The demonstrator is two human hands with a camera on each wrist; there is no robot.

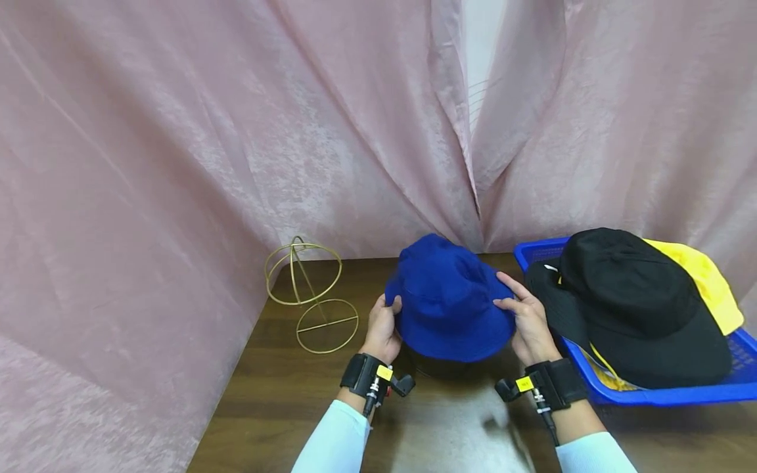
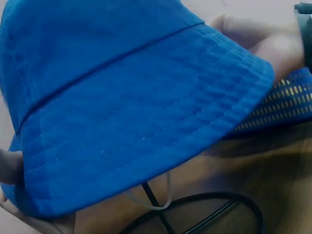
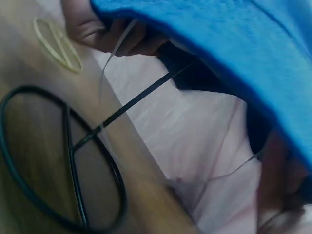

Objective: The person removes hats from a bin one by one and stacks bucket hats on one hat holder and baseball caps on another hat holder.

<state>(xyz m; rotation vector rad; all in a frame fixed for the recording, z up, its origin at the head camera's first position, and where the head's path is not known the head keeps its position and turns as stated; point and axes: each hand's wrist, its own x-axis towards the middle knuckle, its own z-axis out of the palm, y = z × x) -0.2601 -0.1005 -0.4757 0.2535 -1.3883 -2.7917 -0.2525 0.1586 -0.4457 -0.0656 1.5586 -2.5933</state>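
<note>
A blue bucket hat is held crown up between both hands. My left hand pinches its brim on the left side, thumb on top and fingers underneath. On the opposite side my right hand grips the brim the same way. Below the hat stands a black wire hat stand, its upright going up inside the crown and its round base on the table; its top is hidden by the hat. A thin pale cord hangs from under the brim.
Left of the hat stands a gold wire hat stand with nothing on it. On the right, a blue plastic basket holds a black hat and a yellow one. Pink curtains hang behind the wooden table.
</note>
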